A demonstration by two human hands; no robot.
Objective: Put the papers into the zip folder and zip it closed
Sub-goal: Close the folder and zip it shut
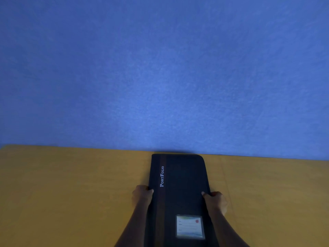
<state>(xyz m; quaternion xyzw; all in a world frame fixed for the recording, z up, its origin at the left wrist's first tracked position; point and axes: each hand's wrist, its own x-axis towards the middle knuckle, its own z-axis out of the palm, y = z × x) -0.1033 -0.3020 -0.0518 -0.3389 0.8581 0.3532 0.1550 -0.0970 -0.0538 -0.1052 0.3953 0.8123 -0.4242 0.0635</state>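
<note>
Gripping the zip folder (179, 189) by both long edges, left hand (142, 195) and right hand (216, 202) fingers clamped on it, we judge it stiff, fairly light, best held there.

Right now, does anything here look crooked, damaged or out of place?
Nothing stands out. The closed folder lies flat and nearly square on the table, the left hand and right hand gripping its sides. No loose papers show.

A yellow-brown table (71, 193) spreads around the grip; a blue wall (160, 68) rises just beyond it.
</note>
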